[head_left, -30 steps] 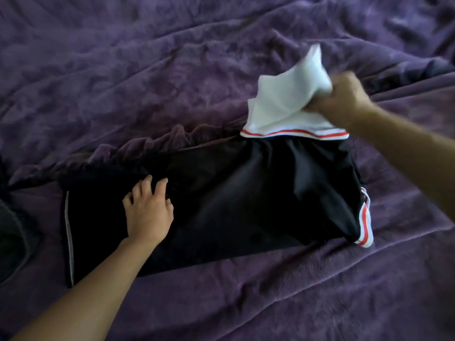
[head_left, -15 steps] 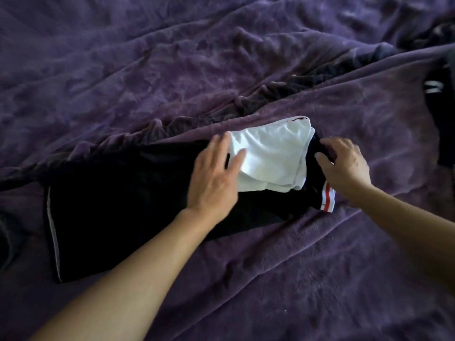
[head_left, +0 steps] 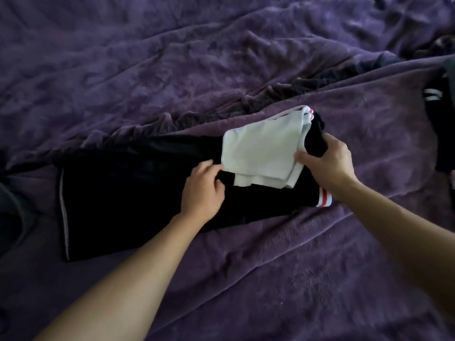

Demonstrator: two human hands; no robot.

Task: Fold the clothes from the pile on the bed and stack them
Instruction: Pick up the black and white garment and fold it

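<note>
Black garment (head_left: 138,193) is under both hands, laid long from left to right on the bed. The right hand (head_left: 327,163) grips its right end, fingers curled round a bunch of black cloth and the thumb on the edge of the white panel (head_left: 261,153) that lies folded back over the black. The left hand (head_left: 203,190) sits at the panel's near-left corner with its fingers curled; I cannot tell whether they pinch the cloth or only press on it.

Just near the right hand, a red-and-white striped trim (head_left: 323,200) shows at the garment's near-right corner. At the far left end a thin grey piping (head_left: 64,217) runs along the edge, and that whole half lies flat and unfolded.

Beyond it spreads the rumpled purple blanket (head_left: 283,279). At the far right edge lie more dark clothes (head_left: 443,134), one with white stripes, which looks like the pile waiting.

As a judgement, this piece is only begun: one end is turned in, the long fold across is left to do. No finished stack is in view, so most of the job remains.
</note>
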